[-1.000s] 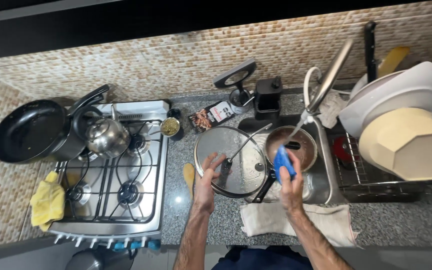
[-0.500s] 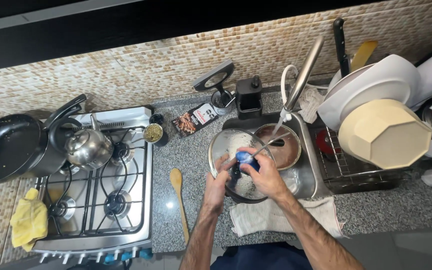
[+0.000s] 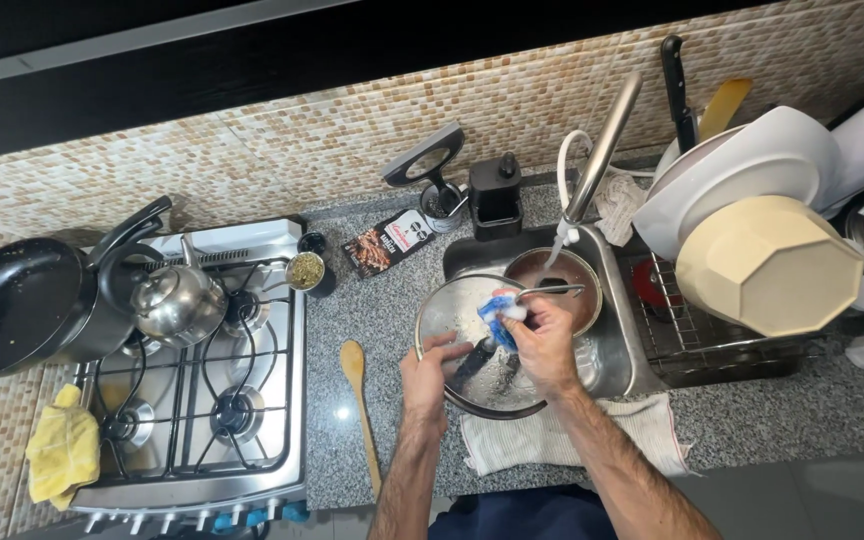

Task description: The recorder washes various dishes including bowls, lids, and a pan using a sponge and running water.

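Note:
My left hand (image 3: pixel 430 372) grips the near left rim of a round glass pot lid (image 3: pixel 457 312), held over the left side of the steel sink (image 3: pixel 607 340). The lid is covered in white suds. My right hand (image 3: pixel 542 338) presses a blue sponge (image 3: pixel 497 308) onto the lid's upper middle, next to its black knob (image 3: pixel 472 362). Water runs from the tall tap (image 3: pixel 600 150) into a brown pot (image 3: pixel 557 283) in the sink behind the lid.
A gas stove (image 3: pixel 197 400) stands at left with a steel kettle (image 3: pixel 174 300), a black frying pan (image 3: pixel 12 315) and a yellow cloth (image 3: pixel 62 455). A wooden spoon (image 3: pixel 360 400) lies on the granite counter. A dish rack (image 3: pixel 742 330) holds plates and a cream bowl (image 3: pixel 767 265). A towel (image 3: pixel 552 440) lies at the sink's front.
The lid has moved from the counter beside the sink to over the sink. My right hand with the sponge has come onto the lid, which is now soapy.

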